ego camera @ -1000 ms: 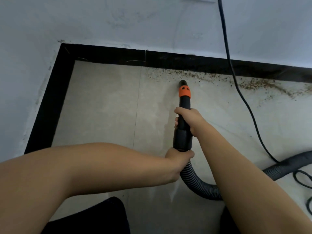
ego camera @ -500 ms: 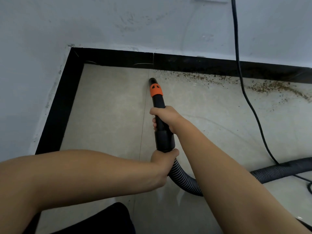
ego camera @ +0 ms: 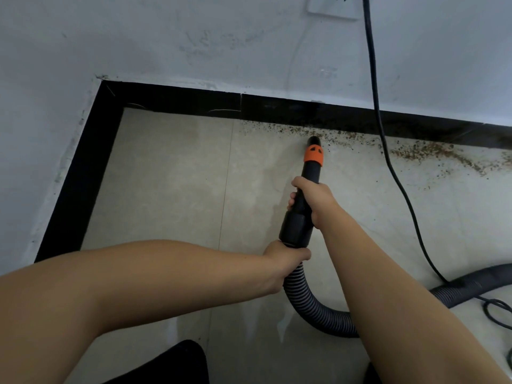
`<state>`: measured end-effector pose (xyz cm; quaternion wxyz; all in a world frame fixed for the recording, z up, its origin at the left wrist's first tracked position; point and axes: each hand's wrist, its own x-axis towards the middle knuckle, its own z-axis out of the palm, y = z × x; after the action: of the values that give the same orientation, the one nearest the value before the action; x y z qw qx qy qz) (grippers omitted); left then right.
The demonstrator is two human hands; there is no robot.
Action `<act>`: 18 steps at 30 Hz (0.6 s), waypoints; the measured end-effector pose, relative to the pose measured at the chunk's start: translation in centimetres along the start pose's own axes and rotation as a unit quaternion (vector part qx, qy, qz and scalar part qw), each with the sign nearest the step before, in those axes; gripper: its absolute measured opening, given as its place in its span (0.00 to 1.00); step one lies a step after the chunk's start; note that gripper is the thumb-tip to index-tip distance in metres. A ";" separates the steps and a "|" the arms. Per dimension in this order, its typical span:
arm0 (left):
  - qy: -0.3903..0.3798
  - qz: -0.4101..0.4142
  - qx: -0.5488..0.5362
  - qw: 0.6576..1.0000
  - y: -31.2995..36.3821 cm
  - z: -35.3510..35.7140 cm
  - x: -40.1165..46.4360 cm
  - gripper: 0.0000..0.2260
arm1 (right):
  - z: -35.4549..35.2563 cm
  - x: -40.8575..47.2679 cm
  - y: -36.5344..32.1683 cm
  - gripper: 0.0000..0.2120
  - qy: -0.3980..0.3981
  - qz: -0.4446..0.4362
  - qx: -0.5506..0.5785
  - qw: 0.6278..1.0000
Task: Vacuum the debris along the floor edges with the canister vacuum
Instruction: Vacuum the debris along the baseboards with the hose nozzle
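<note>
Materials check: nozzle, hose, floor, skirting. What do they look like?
Nozzle: probably hard plastic, matte black with an orange band, smooth moulded taper.
Hose: likely flexible plastic, dark grey, ribbed, bent in a curve.
Floor: seemingly ceramic or stone tile, pale beige, slight sheen, a thin grout line.
Skirting: glossy black, possibly tile; a vertical joint shows.

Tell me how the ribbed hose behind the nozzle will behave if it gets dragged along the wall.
The hose probably flexes easily: it already curves in a tight bend below the left hand. Its ribs may catch on the power cord lying close by. The black nozzle, gripped by the right hand, looks rigid.
</note>
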<state>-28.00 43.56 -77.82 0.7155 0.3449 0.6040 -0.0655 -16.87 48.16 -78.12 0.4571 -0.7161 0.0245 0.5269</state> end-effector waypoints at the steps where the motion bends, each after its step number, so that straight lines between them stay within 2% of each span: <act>1: 0.000 0.001 -0.005 1.000 0.1 0.1 0.1 0.11 | 0.0 0.1 -0.1 0.05 0.000 0.000 0.000 1.000; 18: 0.078 0.022 -0.116 0.990 -0.5 -2.9 -0.7 0.05 | 6.4 0.5 -0.2 0.06 -0.149 0.012 -0.113 0.982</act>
<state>-30.78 44.62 -77.49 0.7028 0.2764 0.6538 0.0479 -21.29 52.83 -78.54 0.3650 -0.6766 -0.0946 0.6325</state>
